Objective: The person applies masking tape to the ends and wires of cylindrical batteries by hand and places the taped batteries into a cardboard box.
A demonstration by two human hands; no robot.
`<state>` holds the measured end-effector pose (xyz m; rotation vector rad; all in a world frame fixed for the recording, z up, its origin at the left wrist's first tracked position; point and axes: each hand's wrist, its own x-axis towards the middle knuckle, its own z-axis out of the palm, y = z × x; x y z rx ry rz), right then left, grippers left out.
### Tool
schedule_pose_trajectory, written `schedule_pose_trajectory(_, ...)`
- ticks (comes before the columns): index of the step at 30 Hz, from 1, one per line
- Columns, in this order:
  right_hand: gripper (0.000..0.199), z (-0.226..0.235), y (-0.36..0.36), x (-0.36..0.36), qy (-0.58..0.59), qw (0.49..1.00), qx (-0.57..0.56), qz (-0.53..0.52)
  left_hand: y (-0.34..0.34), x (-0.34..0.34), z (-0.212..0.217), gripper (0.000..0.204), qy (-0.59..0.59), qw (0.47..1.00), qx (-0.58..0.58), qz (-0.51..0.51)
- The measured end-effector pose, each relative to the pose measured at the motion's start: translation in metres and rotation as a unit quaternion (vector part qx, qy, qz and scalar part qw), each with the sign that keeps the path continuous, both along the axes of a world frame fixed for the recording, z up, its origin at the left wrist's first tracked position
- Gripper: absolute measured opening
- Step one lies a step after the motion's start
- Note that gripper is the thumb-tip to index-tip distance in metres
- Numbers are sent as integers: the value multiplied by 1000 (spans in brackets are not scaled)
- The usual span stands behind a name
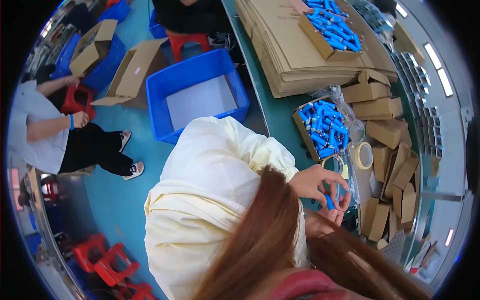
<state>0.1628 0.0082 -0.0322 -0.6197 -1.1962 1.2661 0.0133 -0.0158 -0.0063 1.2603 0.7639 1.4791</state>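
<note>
Close together at the bench edge are my two hands. My left hand [316, 181], in a pale cream sleeve, curls from above with its thumb against a small blue cylindrical battery [330, 202]. Below it, my right hand [325, 220] has its fingers bent round the same battery; long hair partly covers this hand. A thin reddish wire trails from the battery by the fingertips. Just beyond my hands stands an open cardboard box [304, 131] filled with similar blue batteries. A roll of tape [363, 155] lies to its right, next to clear plastic wrap [354, 172].
Flattened cardboard [270, 50] is stacked at the back, bearing another box of batteries [332, 35]. Small brown cartons [385, 132] crowd the right side. Left of the bench, a blue bin [157, 107] sits on the floor. A person [42, 127] stands farther left, near red stools [115, 265].
</note>
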Motion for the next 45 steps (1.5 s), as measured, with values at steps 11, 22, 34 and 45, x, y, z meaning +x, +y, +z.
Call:
schedule_pose_trajectory(11, 33, 11, 8, -13, 10, 998, -24, 62, 0, -5, -2, 58, 4, 998, 35, 47)
schedule_pose_trajectory(22, 22, 5, 9, -7, 2, 998, 36, 44, -2, -4, 2, 55, 2, 998, 26, 52)
schedule_pose_trajectory(34, 22, -4, 0, -15, 107, 982, -84, 127, -5, -9, 5, 47, -89, 996, 1, 16)
schedule_pose_trajectory(45, 24, 0, -8, -7, -74, 997, -32, 0, 0, -56, 23, 63, 27, 990, -64, 120)
